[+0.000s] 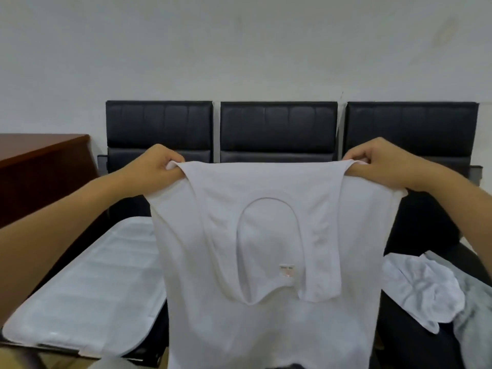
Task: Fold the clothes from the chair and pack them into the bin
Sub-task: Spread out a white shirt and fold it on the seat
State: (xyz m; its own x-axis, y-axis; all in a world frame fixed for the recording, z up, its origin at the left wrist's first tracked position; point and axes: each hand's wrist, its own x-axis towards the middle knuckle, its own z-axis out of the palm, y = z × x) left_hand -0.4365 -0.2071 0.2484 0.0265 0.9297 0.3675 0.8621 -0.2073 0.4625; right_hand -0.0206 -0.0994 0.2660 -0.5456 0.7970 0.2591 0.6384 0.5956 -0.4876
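A white sleeveless undershirt [266, 328] hangs spread out in front of me, its neck and straps folded down over the front. My left hand [157, 166] grips the top left edge of the fold. My right hand [383, 163] grips the top right edge at the same height. Behind it runs a row of black padded chairs [278, 126]. More white and grey clothes [426, 286] lie crumpled on the chair seat at the right. A white plastic bin lid or bin [85, 288] lies at the lower left.
A brown wooden desk [40, 155] stands at the far left. A white wall rises behind the chairs. The lower part of the undershirt hides the seat straight ahead.
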